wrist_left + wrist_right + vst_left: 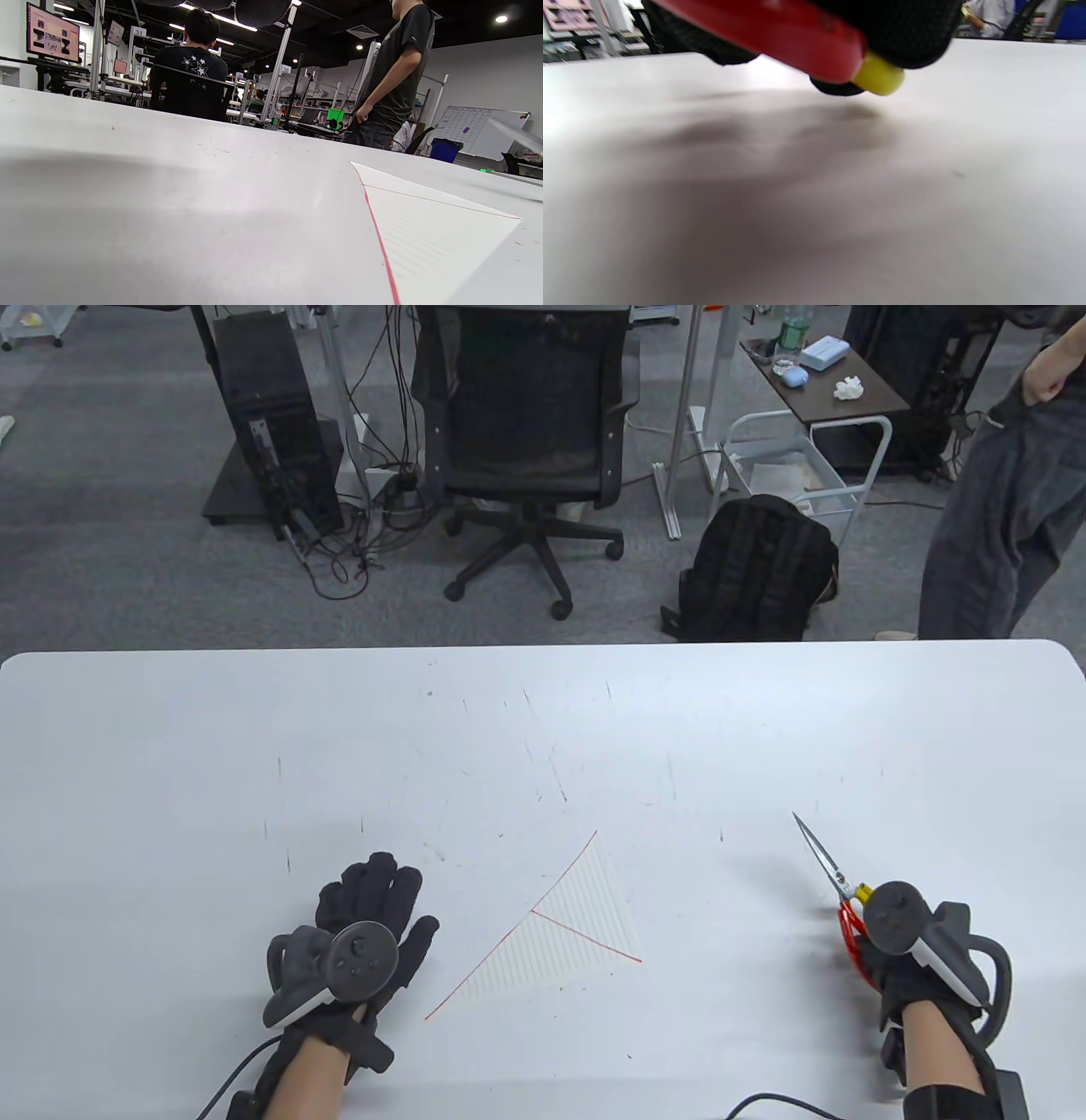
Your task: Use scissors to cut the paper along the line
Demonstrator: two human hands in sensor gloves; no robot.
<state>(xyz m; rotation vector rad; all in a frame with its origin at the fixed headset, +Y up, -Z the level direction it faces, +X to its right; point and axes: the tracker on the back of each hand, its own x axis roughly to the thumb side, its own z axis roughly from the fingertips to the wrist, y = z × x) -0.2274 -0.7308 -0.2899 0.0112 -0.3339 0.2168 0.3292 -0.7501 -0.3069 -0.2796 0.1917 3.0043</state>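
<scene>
Paper (573, 929), a lined triangle with red lines, lay flat on the white, scuffed desk (543, 729) between the hands. The left hand (365, 920) rested flat beside it, fingers spread, holding nothing. The right hand (899, 959) gripped red-handled scissors (827, 865), blades together, pointing away. Beyond the desk stood an office chair (530, 432), a backpack (755, 568) and a bystander (1001, 492) on grey carpet.
</scene>
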